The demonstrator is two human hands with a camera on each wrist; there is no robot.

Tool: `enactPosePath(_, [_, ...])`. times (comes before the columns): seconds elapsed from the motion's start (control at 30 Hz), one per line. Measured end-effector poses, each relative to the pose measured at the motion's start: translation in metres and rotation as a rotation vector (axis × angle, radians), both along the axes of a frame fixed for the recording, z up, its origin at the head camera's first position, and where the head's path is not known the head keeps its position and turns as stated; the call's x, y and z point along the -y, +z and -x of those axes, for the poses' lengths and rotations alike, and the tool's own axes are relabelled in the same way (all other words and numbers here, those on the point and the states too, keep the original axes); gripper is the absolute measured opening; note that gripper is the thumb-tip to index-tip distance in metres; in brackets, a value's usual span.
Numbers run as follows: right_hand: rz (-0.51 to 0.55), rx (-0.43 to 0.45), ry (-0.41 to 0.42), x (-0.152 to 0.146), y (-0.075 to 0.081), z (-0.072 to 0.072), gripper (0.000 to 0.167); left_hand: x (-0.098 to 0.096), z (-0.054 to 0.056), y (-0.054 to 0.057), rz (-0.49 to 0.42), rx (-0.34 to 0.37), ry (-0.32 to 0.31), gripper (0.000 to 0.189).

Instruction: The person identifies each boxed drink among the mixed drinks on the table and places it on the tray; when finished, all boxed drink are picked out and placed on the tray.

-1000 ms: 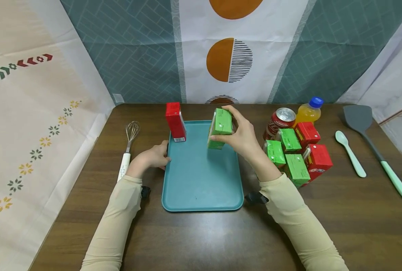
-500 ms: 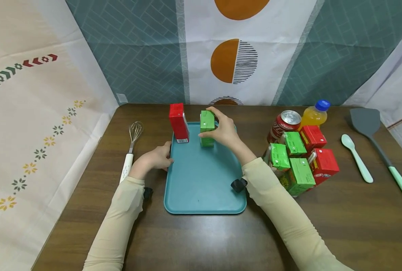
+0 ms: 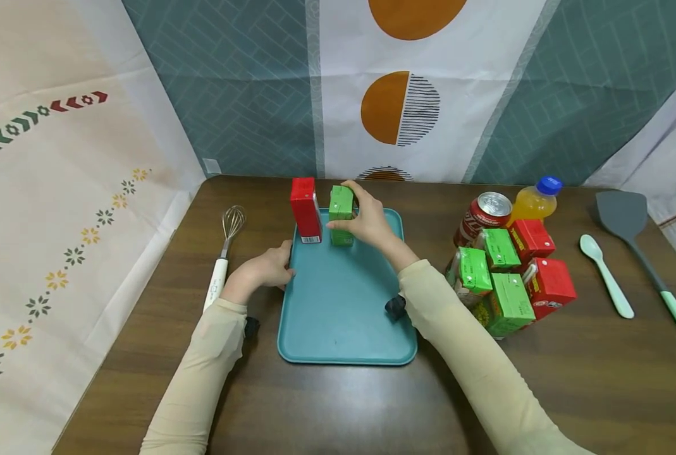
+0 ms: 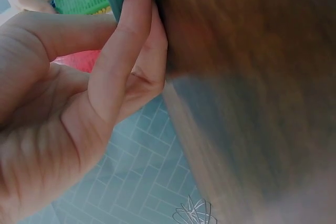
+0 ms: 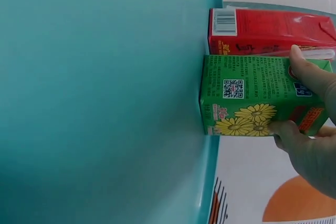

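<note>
My right hand grips a green juice box with yellow flowers on its side, thumb and fingers on opposite sides near its top. The box stands upright at the far end of a teal tray. Right beside it, at the tray's far left corner, a red juice box stands upright; in the right wrist view the green juice box lies close against the red one. At the tray's left edge, my left hand pinches the rim, which shows between thumb and fingers in the left wrist view.
Right of the tray stand several green juice boxes and red ones, with a cola can and an orange drink bottle behind. Farther right lie a small spoon and a spatula. A whisk lies left.
My right hand has carried the green juice box left, from over the middle of the tray's far end to beside the red one. My left hand stays at the tray's rim.
</note>
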State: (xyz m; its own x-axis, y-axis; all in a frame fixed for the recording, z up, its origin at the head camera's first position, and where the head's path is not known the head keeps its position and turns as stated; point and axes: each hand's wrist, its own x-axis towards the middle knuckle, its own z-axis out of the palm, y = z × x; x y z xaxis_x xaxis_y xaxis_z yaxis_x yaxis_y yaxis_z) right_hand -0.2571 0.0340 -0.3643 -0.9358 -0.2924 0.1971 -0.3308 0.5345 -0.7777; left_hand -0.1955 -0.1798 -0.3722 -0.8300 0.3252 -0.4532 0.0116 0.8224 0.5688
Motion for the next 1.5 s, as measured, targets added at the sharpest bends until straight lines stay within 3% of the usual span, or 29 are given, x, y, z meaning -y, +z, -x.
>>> enactPosePath(0.2, [-0.026, 0.027, 0.01, 0.002, -0.001, 0.009, 0.076, -0.002, -0.001, 0.002, 0.015, 0.014, 0.005, 0.07])
enactPosePath(0.5, [-0.062, 0.049, 0.008, 0.001, 0.006, 0.012, 0.077, -0.003, 0.003, 0.002, 0.005, 0.002, -0.006, 0.07])
enactPosePath(0.7, [-0.088, 0.083, 0.002, 0.0, 0.007, 0.008, 0.091, -0.004, 0.002, 0.002, 0.008, -0.006, -0.003, 0.069])
enactPosePath(0.9, [-0.104, 0.106, -0.036, -0.008, 0.014, -0.005, 0.098, -0.003, 0.0, 0.001, 0.001, -0.011, -0.007, 0.069])
enactPosePath(1.1, [-0.092, 0.034, -0.039, -0.028, 0.036, -0.028, 0.084, -0.002, 0.001, 0.002, 0.004, -0.018, -0.004, 0.069])
enactPosePath(1.2, [-0.061, -0.027, -0.018, -0.04, 0.047, -0.048, 0.078, -0.002, 0.001, 0.002, 0.012, -0.008, -0.006, 0.069])
enactPosePath(1.4, [0.036, -0.268, -0.023, -0.073, 0.073, -0.094, 0.07, -0.002, 0.002, 0.001, 0.011, -0.003, -0.01, 0.069])
enactPosePath(1.5, [0.022, -0.294, -0.043, -0.096, 0.083, -0.11, 0.068, -0.003, 0.002, 0.0, 0.019, -0.003, -0.013, 0.069])
